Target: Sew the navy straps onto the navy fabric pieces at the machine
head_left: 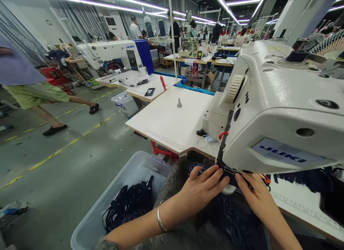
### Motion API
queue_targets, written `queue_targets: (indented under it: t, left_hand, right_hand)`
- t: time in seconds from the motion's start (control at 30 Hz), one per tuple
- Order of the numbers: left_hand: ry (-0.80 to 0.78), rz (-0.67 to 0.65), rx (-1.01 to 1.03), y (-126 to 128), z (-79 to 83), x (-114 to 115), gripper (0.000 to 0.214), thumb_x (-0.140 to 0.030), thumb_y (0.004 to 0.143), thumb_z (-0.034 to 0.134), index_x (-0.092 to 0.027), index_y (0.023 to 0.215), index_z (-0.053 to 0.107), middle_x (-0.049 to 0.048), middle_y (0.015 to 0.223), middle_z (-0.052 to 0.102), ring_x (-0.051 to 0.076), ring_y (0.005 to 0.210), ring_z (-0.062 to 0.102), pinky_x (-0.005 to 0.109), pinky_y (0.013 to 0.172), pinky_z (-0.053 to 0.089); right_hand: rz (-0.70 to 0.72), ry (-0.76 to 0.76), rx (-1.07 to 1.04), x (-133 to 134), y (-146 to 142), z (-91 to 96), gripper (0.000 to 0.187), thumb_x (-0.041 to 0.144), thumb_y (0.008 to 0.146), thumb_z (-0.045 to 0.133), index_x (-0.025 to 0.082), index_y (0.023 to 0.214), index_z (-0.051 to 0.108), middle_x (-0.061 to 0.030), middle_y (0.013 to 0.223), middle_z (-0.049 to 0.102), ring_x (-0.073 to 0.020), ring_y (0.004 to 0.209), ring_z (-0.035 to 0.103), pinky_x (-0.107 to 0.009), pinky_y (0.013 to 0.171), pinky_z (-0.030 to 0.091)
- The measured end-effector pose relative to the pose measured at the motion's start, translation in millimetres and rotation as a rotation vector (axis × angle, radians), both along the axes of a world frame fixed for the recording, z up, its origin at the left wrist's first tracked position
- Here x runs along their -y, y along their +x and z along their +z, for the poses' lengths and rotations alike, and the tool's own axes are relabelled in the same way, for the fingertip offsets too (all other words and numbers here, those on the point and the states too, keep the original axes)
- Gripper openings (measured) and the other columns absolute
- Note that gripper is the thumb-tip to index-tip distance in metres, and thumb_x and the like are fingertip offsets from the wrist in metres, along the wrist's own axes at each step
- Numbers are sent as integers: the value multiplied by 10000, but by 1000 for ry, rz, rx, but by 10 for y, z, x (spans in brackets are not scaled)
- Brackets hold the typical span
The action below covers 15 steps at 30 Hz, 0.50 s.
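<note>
Hands lie flat and open: the left hand (pixel 200 191) and right hand (pixel 255 196) press soft dark blue cloth (pixel 231 214) down under the big white sewing machine (pixel 282 110).

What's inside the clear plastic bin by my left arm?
A tangled heap of dark fabric strips lies in the bin, with bare plastic at its far end. The floor under the heap is covered, and your left forearm hides the near corner.
</note>
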<state>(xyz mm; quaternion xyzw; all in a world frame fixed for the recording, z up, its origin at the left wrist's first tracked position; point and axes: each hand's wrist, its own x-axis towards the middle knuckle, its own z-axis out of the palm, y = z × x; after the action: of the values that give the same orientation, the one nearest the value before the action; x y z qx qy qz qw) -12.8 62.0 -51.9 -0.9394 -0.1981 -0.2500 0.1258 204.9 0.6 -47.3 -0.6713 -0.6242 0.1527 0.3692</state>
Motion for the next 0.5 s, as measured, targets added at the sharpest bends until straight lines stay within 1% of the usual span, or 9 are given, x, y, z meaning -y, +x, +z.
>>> queue_targets:
  t: [0.1, 0.3, 0.4, 0.5]
  left_hand:
    - [19, 10, 7, 8, -5, -1, 419, -122, 966, 422, -252, 1358, 494, 18, 1463, 426, 180, 1439, 198, 375, 1097, 164]
    - [6, 7, -15, -9, 35, -6, 434, -117, 960, 417, -253, 1368, 481, 19, 1468, 419, 176, 1434, 208, 362, 1091, 175]
    - [-10, 9, -19, -8, 34, -2, 438, -114, 964, 404, -253, 1374, 475, 14, 1467, 423, 170, 1422, 237, 357, 1086, 184]
    - [-12, 12, -10, 5, 18, 3, 427, -123, 968, 404, -248, 1369, 481, 16, 1459, 434, 175, 1415, 254, 359, 1079, 194]
  right_hand:
    - [-6, -7, 18, 12, -4, -2, 345, 448, 954, 447, 237, 1080, 689, -79, 928, 610, -247, 950, 566, -405, 932, 458]
    - [-10, 34, 44, 34, -8, -21, 306, 423, 961, 441, 245, 948, 689, -82, 1045, 594, -248, 1035, 565, -387, 908, 463]
    - [-25, 28, 49, 41, -6, -34, 317, 428, 959, 441, 230, 963, 688, -99, 1054, 587, -265, 1053, 572, -400, 891, 472]
    - [-32, 19, 52, 36, -10, -30, 335, 437, 956, 437, 224, 976, 695, -101, 1024, 599, -269, 1014, 589, -416, 895, 474]
